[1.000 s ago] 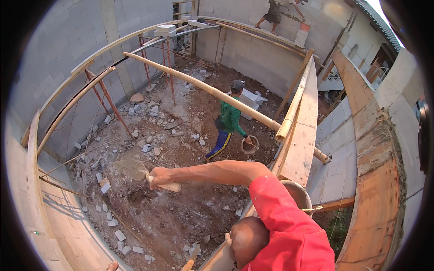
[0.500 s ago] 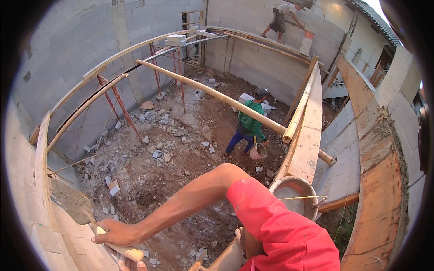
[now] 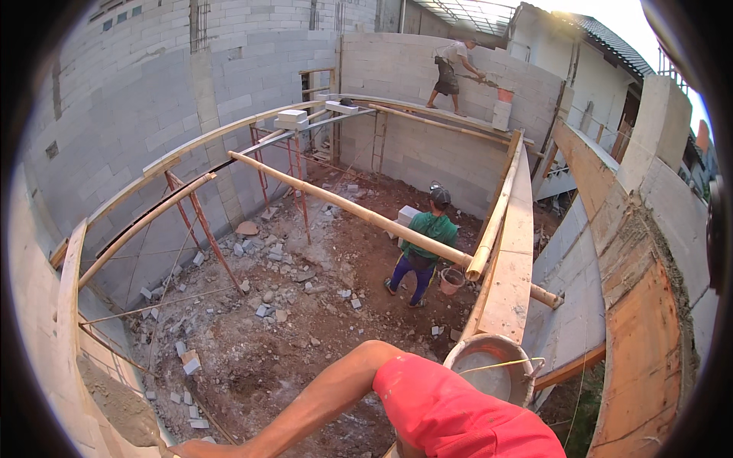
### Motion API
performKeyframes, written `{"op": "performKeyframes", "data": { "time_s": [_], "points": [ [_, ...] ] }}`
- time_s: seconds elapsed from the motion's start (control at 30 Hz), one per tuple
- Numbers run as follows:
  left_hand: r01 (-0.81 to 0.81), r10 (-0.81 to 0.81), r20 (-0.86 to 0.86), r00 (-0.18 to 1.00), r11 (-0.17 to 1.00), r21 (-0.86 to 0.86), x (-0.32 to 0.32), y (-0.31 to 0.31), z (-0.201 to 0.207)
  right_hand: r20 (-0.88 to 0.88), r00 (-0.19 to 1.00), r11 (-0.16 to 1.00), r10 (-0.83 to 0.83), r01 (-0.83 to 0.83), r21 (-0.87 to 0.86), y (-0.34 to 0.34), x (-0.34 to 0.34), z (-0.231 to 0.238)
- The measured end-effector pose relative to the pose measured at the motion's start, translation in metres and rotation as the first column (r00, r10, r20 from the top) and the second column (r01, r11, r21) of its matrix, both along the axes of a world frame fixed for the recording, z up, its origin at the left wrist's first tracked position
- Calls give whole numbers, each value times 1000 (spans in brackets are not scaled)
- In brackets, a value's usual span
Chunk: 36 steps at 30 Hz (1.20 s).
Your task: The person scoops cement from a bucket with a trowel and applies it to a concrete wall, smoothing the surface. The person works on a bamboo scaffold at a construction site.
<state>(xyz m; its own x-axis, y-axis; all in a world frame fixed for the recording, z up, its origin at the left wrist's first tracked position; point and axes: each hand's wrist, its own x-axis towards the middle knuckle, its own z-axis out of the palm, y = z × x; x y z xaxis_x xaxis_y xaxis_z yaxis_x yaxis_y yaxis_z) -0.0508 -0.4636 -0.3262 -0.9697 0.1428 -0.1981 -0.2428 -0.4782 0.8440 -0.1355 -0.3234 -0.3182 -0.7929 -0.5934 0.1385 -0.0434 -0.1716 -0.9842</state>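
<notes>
My right arm, in a red sleeve, reaches across to the lower left. At the bottom edge my right hand [image 3: 195, 449] is partly cut off, closed on a trowel [image 3: 122, 404] whose broad blade is coated with grey mortar. The blade lies beside the pale block wall [image 3: 65, 382] at the left; the handle is out of the picture. My left hand is not in view. Beyond my right shoulder stands a round bucket [image 3: 489, 368] with grey material inside and a thin yellowish handle across it.
Bamboo poles [image 3: 347, 204] and plank walkways [image 3: 513, 267] span the pit, with red scaffold legs [image 3: 206, 221] at the left. Below, a person in green [image 3: 430, 237] stands beside a pail [image 3: 452, 281] amid rubble. Another person [image 3: 452, 72] works on the far planks.
The view has tilted up. My right hand and trowel now sit lower, and my left fingers have left the picture. The person in green has straightened, with the pail now apart from the hand.
</notes>
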Motion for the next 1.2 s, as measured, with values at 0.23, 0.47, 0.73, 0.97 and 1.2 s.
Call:
{"op": "performKeyframes", "data": {
  "time_s": [0.23,0.47,0.73,0.97,1.2],
  "points": [
    [3,-16,36,999,941,338,-2,-17,-6,-171,985,995,-14,30,91,-1,-18,-38],
    [61,-71,1,997,866,496,-3,-24,-1,-464,883,969,71,49,242,0,-28,-109],
    [-147,82,176,981,906,398,0,-9,10,-739,643,962,201,14,273,-41,-39,-170],
    [-195,148,158,976,919,342,7,-4,11,-685,656,948,318,-202,246,-40,-31,-206],
    [-136,78,148,986,891,433,13,5,12,-272,775,642,570,-213,737,17,-9,-233]
  ]
}}
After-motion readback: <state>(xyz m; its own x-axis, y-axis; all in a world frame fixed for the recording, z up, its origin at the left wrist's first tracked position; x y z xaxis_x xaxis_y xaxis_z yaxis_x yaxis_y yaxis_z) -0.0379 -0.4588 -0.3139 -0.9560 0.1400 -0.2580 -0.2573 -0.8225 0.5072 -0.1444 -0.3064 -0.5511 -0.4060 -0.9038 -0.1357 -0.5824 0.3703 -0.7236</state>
